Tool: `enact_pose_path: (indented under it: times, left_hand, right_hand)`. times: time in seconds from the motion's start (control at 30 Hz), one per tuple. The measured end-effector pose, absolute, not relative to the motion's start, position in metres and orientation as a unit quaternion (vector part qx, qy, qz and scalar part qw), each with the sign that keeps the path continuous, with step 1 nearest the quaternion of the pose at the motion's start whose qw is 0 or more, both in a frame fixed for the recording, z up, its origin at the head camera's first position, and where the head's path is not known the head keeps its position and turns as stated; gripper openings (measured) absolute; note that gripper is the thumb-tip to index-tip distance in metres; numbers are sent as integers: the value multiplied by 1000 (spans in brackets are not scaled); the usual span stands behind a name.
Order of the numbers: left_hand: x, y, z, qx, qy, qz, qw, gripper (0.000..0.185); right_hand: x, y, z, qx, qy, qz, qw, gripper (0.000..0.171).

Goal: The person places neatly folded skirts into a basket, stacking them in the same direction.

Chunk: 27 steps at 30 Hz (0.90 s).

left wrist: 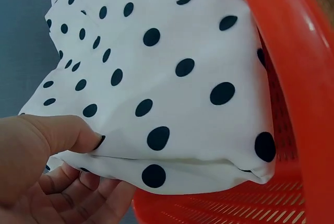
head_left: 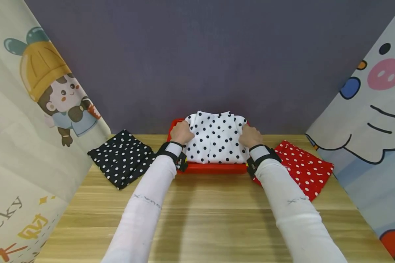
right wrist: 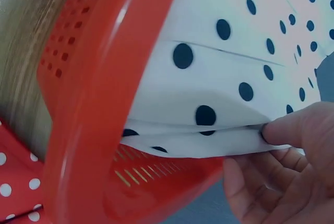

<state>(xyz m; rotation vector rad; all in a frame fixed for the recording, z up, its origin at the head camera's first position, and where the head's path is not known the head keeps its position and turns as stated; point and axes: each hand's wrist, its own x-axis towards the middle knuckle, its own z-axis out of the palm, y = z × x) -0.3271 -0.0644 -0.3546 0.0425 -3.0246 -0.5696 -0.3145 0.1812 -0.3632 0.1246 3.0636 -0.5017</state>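
Observation:
A folded white cloth with black dots [head_left: 215,138] lies over and partly inside a red plastic basket [head_left: 214,168]. At its left side my left hand [head_left: 182,132] pinches the cloth edge, thumb on top and fingers beneath, as the left wrist view shows. My right hand [head_left: 251,136] grips the opposite side the same way; in the right wrist view its thumb [right wrist: 284,130] presses on the folded layers. The cloth's near edge sits just inside the basket's front rim [left wrist: 292,78]. Slotted basket walls show below the cloth in both wrist views.
A folded black cloth with white dots [head_left: 121,159] lies on the wooden table [head_left: 217,223] left of the basket. To the right is a folded red cloth with white dots [head_left: 303,168], partly behind my right forearm. A grey wall [head_left: 197,65] rises behind; printed curtains [head_left: 16,128] flank both sides.

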Motion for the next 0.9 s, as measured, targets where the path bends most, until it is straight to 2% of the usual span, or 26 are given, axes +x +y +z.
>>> enact_pose_path:
  times: [0.37,0.7,0.9]
  left_hand:
    - [-333,-63,-373,39,-981,-189,-22,22]
    - [-333,-61,-381,41,-980,-184,-67,21]
    - [-336,-61,-380,42,-979,-180,-82,28]
  right_hand:
    - [-322,169,-377,26,988,-147,47,27]
    - [-327,164,-383,28,986,-142,83,33]
    - [-327,162,-383,17,983,-144,110,31]
